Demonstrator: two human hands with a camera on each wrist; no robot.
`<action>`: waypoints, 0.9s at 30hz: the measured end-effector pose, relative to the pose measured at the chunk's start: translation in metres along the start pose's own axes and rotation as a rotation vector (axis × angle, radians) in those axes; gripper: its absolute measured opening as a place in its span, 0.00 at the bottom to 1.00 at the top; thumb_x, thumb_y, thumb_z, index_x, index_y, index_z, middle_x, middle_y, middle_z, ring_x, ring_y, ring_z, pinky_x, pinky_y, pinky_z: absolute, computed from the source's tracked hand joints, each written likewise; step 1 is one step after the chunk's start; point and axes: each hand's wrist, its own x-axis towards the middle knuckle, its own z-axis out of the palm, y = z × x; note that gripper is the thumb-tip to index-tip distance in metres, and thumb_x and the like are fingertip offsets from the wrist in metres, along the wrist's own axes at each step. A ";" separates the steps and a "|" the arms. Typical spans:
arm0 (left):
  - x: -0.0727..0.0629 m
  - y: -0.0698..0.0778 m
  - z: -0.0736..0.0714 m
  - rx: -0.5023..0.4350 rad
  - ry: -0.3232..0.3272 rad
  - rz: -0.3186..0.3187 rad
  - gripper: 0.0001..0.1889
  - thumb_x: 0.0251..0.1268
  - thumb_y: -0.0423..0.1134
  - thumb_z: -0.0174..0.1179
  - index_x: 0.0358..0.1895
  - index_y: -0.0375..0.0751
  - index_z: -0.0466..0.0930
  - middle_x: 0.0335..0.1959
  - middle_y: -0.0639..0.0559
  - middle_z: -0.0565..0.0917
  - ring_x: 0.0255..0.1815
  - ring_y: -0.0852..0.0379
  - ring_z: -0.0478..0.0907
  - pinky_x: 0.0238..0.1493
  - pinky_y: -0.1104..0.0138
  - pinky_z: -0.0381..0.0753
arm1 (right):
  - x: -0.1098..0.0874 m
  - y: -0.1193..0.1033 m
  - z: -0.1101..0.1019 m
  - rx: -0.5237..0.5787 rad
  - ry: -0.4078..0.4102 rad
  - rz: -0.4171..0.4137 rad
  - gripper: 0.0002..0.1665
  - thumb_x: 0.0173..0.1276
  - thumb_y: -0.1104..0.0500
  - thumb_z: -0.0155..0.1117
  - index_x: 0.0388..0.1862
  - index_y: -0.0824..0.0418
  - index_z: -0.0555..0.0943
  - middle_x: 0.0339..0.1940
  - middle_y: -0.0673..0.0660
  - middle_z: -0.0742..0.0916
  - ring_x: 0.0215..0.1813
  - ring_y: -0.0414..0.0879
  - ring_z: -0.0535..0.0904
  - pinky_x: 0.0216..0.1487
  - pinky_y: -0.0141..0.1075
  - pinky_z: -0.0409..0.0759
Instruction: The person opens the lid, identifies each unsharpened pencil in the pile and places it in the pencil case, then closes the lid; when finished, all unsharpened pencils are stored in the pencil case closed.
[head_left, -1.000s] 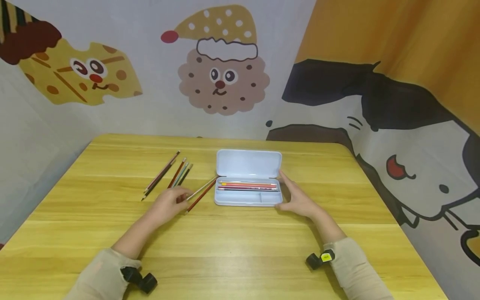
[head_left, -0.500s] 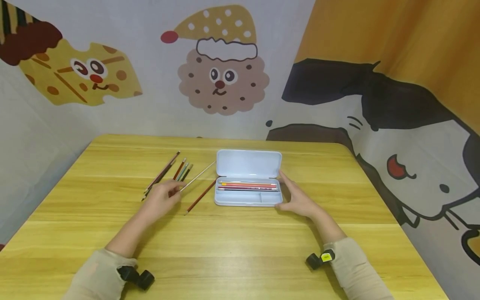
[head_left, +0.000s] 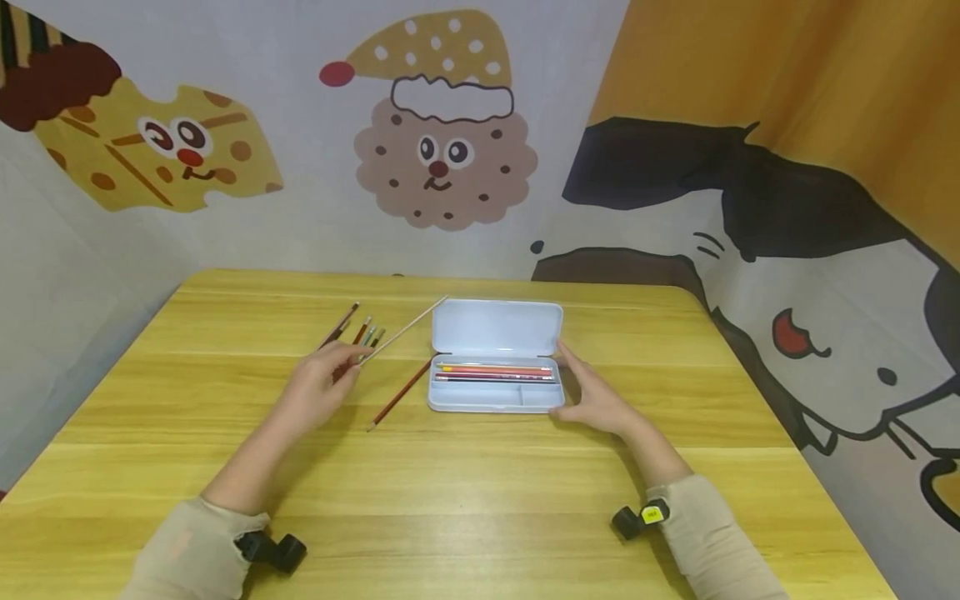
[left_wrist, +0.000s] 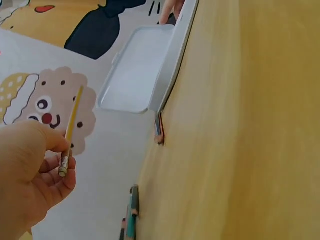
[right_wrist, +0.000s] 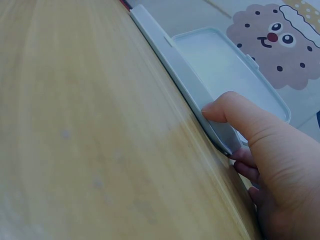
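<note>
My left hand (head_left: 317, 390) pinches one slim pencil (head_left: 408, 322) between thumb and fingers, raised and slanting up to the right. In the left wrist view this pencil (left_wrist: 75, 116) looks yellow, its near end by the fingertips. An open pale pencil case (head_left: 497, 327) stands mid-table, lid raised at the back. Several pencils (head_left: 495, 371) lie lengthwise in its rear compartment. My right hand (head_left: 600, 405) holds the case's right end; in the right wrist view the thumb (left_wrist: 176, 9) side is distant, while up close the thumb (right_wrist: 220, 109) presses the front wall and fingers sit round the corner.
A dark red pencil (head_left: 399, 396) lies slanted on the wooden table (head_left: 480, 500), its far end by the case's left side. Several more pencils (head_left: 367, 332) lie left of the case, partly hidden behind my left hand. A cartoon-printed cloth (head_left: 300, 242) hangs behind the table.
My left hand has lifted the light pencil off the table beside the red one and moved left and slightly away, its far end rising. My right hand and the case stay put.
</note>
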 end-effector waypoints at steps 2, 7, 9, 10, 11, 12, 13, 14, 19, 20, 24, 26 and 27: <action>0.002 0.004 0.002 -0.003 -0.004 0.028 0.15 0.63 0.23 0.59 0.52 0.36 0.81 0.33 0.48 0.77 0.28 0.58 0.71 0.25 0.68 0.74 | 0.000 -0.001 0.000 0.002 0.000 -0.007 0.71 0.47 0.58 0.78 0.79 0.48 0.39 0.69 0.60 0.68 0.73 0.56 0.54 0.70 0.57 0.44; 0.010 0.010 0.013 -0.057 -0.044 0.073 0.15 0.62 0.22 0.58 0.51 0.36 0.81 0.33 0.46 0.77 0.28 0.58 0.71 0.26 0.68 0.75 | 0.001 -0.004 0.000 0.006 0.002 -0.024 0.70 0.47 0.59 0.77 0.79 0.50 0.39 0.69 0.61 0.67 0.73 0.56 0.54 0.70 0.56 0.44; 0.013 0.012 0.018 -0.072 -0.074 0.072 0.15 0.62 0.22 0.58 0.51 0.37 0.81 0.35 0.45 0.78 0.29 0.59 0.71 0.26 0.69 0.76 | 0.001 -0.004 0.000 0.005 0.002 -0.027 0.70 0.47 0.59 0.77 0.79 0.51 0.39 0.69 0.61 0.67 0.73 0.56 0.54 0.71 0.56 0.44; 0.015 0.012 0.021 -0.075 -0.087 0.073 0.15 0.63 0.23 0.58 0.51 0.37 0.81 0.36 0.45 0.79 0.29 0.59 0.72 0.27 0.69 0.76 | 0.001 -0.003 0.000 0.003 0.002 -0.026 0.70 0.47 0.59 0.77 0.79 0.51 0.39 0.69 0.61 0.67 0.73 0.56 0.54 0.71 0.56 0.44; 0.017 0.013 0.024 -0.077 -0.098 0.077 0.15 0.63 0.23 0.58 0.51 0.38 0.81 0.37 0.45 0.80 0.30 0.59 0.72 0.28 0.68 0.77 | 0.001 -0.003 0.000 0.002 0.002 -0.023 0.70 0.47 0.59 0.77 0.79 0.50 0.39 0.69 0.60 0.67 0.73 0.56 0.54 0.71 0.56 0.44; 0.018 0.013 0.027 -0.086 -0.109 0.080 0.15 0.62 0.22 0.58 0.51 0.38 0.82 0.38 0.45 0.80 0.30 0.58 0.73 0.29 0.68 0.77 | 0.001 -0.002 0.000 0.002 0.002 -0.020 0.70 0.47 0.59 0.77 0.79 0.50 0.39 0.70 0.60 0.67 0.73 0.56 0.54 0.71 0.56 0.44; 0.020 0.014 0.030 -0.095 -0.116 0.085 0.16 0.62 0.22 0.58 0.51 0.38 0.82 0.40 0.46 0.81 0.32 0.58 0.74 0.29 0.67 0.77 | 0.001 -0.002 0.000 0.003 0.003 -0.014 0.70 0.47 0.59 0.77 0.79 0.49 0.39 0.70 0.60 0.67 0.73 0.55 0.54 0.71 0.56 0.44; 0.022 0.015 0.032 -0.095 -0.120 0.094 0.16 0.62 0.22 0.59 0.51 0.39 0.82 0.40 0.47 0.81 0.33 0.58 0.74 0.30 0.67 0.78 | 0.001 -0.002 0.000 0.005 0.002 -0.012 0.71 0.47 0.59 0.77 0.79 0.49 0.39 0.70 0.60 0.67 0.73 0.55 0.53 0.71 0.56 0.43; 0.031 0.018 0.045 -0.134 -0.159 0.124 0.16 0.62 0.21 0.59 0.50 0.38 0.82 0.42 0.48 0.82 0.37 0.57 0.76 0.34 0.65 0.78 | 0.001 0.000 0.001 0.009 0.003 -0.017 0.71 0.47 0.60 0.77 0.79 0.49 0.39 0.69 0.60 0.68 0.73 0.57 0.54 0.70 0.57 0.43; 0.033 0.018 0.048 -0.140 -0.169 0.123 0.16 0.62 0.21 0.59 0.50 0.39 0.83 0.42 0.49 0.81 0.38 0.57 0.76 0.35 0.65 0.79 | 0.001 0.000 0.001 0.008 0.005 -0.020 0.71 0.47 0.60 0.77 0.79 0.49 0.39 0.69 0.60 0.68 0.73 0.56 0.54 0.71 0.57 0.43; 0.041 0.019 0.059 -0.170 -0.219 0.114 0.17 0.63 0.21 0.57 0.51 0.39 0.82 0.43 0.47 0.81 0.38 0.53 0.75 0.38 0.63 0.78 | -0.001 -0.011 -0.001 0.014 0.000 -0.017 0.70 0.47 0.62 0.77 0.79 0.52 0.39 0.69 0.62 0.68 0.72 0.58 0.54 0.70 0.57 0.43; 0.044 0.019 0.065 -0.158 -0.242 0.116 0.17 0.63 0.21 0.57 0.51 0.40 0.83 0.43 0.48 0.81 0.39 0.54 0.75 0.40 0.64 0.78 | -0.001 -0.013 -0.001 0.018 -0.002 -0.008 0.70 0.48 0.63 0.77 0.79 0.54 0.39 0.69 0.63 0.67 0.73 0.58 0.53 0.70 0.57 0.43; 0.046 0.019 0.068 -0.154 -0.255 0.121 0.16 0.63 0.22 0.56 0.51 0.40 0.83 0.43 0.48 0.81 0.39 0.54 0.75 0.40 0.64 0.78 | -0.002 -0.013 0.000 0.020 -0.003 -0.006 0.70 0.48 0.63 0.77 0.79 0.55 0.39 0.69 0.64 0.67 0.73 0.59 0.53 0.70 0.58 0.42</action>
